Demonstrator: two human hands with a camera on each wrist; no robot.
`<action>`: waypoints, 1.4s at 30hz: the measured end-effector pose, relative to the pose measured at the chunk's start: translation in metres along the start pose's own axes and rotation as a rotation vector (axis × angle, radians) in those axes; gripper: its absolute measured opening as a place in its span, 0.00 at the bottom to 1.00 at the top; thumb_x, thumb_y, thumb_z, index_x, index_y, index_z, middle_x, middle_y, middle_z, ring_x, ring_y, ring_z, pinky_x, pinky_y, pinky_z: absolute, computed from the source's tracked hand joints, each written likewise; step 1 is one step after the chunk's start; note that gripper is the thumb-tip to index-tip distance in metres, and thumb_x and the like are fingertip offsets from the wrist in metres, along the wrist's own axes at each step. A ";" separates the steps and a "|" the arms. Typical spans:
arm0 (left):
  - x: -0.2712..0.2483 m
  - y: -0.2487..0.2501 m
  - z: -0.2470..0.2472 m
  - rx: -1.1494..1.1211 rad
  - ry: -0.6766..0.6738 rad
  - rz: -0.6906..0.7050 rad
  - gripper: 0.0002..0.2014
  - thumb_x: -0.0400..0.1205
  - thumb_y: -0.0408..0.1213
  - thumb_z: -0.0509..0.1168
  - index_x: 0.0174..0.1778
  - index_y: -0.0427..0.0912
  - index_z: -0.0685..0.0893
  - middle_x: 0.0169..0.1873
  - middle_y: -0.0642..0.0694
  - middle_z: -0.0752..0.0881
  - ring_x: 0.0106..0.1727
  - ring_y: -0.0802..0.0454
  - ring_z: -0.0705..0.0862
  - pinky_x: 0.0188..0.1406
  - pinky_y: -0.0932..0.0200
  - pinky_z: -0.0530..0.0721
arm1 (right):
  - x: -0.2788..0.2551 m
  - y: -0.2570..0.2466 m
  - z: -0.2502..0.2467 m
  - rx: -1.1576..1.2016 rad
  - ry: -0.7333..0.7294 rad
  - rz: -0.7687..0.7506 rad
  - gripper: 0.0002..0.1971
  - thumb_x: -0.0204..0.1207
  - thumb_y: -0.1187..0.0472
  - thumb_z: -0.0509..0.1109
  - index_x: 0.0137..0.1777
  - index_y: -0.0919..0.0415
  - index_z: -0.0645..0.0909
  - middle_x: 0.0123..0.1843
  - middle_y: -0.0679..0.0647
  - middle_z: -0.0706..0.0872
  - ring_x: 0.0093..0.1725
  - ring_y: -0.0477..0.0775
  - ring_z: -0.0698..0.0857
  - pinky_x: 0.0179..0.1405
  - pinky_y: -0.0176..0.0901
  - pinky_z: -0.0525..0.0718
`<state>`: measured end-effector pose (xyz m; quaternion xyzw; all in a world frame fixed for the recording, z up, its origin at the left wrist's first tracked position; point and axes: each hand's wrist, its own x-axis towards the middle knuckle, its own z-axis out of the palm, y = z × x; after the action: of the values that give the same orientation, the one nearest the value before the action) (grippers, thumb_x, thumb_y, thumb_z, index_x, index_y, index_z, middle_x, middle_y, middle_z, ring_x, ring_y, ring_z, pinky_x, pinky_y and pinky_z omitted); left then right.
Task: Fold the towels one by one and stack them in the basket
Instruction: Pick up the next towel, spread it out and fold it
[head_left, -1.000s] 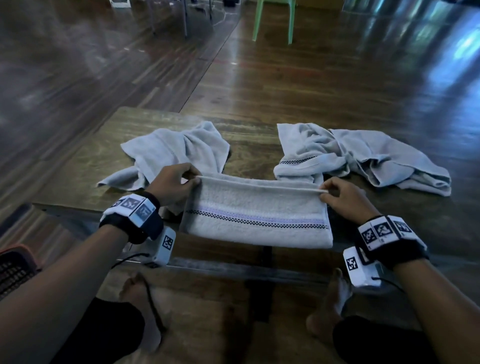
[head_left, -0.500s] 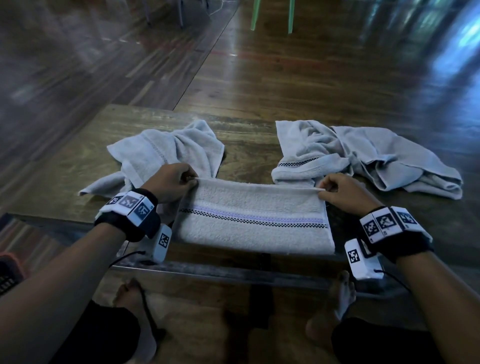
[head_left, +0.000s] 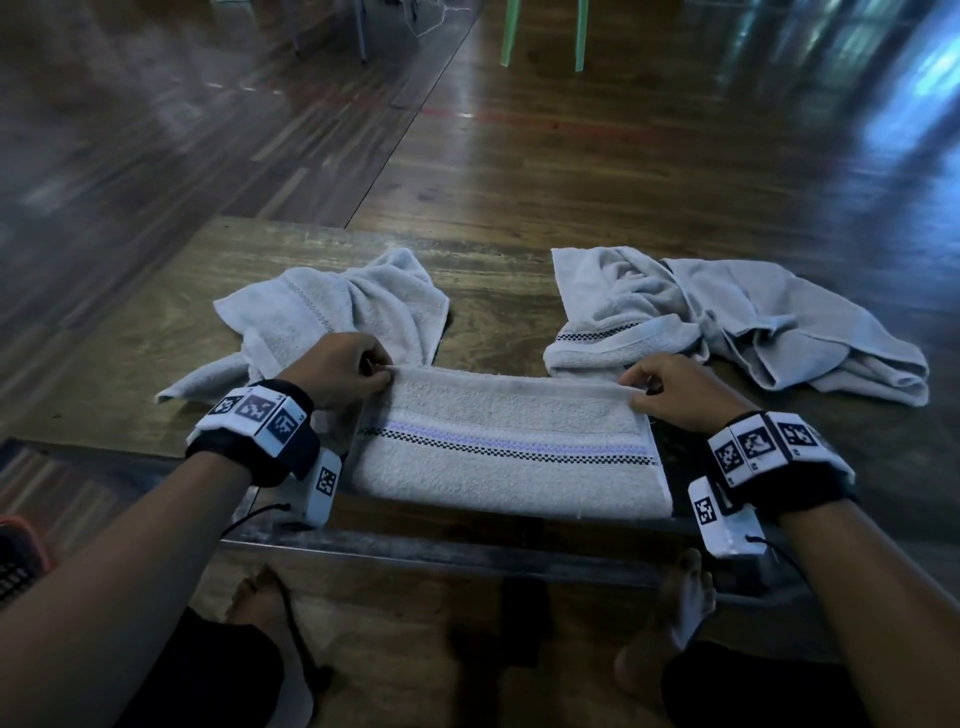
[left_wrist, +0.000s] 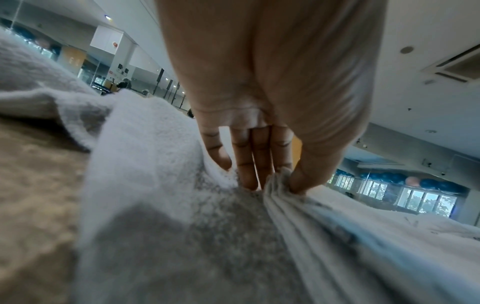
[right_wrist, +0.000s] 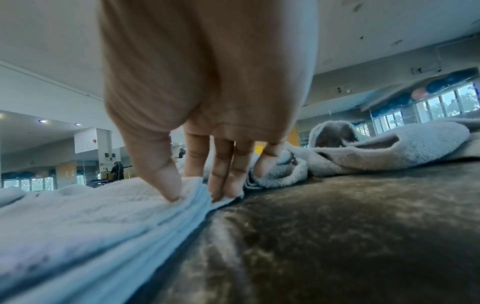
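Far left, low in the head view, a sliver of the basket (head_left: 18, 558) peeks in, though it's too cropped to say what's inside. Next comes a crumpled towel (head_left: 343, 312) on the worktop (head_left: 130, 374), waiting its turn. Then the left hand (head_left: 340, 369), thumb and fingers pinched tight on the far left corner of the folded towel (head_left: 506, 452). That towel lies flat at the near edge of the worktop, its long axis running left to right across the person, the checked stripe parallel to it and the doubled edge facing away. On to the right hand (head_left: 670, 389), clamped the same way on the far right corner, layers bunched under the thumb. Beyond it, a second heap of loose towels (head_left: 727, 317). To fold this cleanly, I'd say both corners should travel together, kept level and taut, and land square on the near edge so the layers don't skew.
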<state>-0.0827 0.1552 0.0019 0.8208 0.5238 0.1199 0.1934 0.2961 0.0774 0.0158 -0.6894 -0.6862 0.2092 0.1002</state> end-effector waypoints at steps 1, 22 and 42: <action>0.000 0.001 0.000 0.005 -0.002 0.003 0.07 0.77 0.38 0.70 0.46 0.38 0.85 0.41 0.43 0.87 0.42 0.50 0.83 0.42 0.60 0.76 | 0.000 -0.001 0.000 -0.014 -0.005 -0.002 0.12 0.74 0.65 0.72 0.56 0.64 0.84 0.51 0.55 0.85 0.48 0.49 0.80 0.46 0.37 0.73; -0.017 0.008 -0.015 -0.028 0.039 0.046 0.04 0.74 0.37 0.71 0.43 0.42 0.85 0.37 0.48 0.87 0.41 0.51 0.85 0.47 0.47 0.85 | -0.008 0.000 0.006 0.061 0.038 0.004 0.12 0.71 0.69 0.72 0.55 0.64 0.80 0.43 0.53 0.80 0.38 0.49 0.78 0.35 0.32 0.73; -0.097 0.041 -0.057 0.005 -0.022 0.117 0.09 0.72 0.35 0.74 0.46 0.44 0.84 0.40 0.53 0.86 0.40 0.64 0.82 0.41 0.78 0.76 | -0.102 -0.021 -0.018 0.213 0.170 -0.048 0.11 0.68 0.69 0.72 0.46 0.53 0.80 0.44 0.48 0.85 0.45 0.48 0.84 0.47 0.43 0.81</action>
<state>-0.1134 0.0625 0.0720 0.8519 0.4730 0.1209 0.1897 0.2880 -0.0196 0.0565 -0.6737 -0.6652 0.2193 0.2356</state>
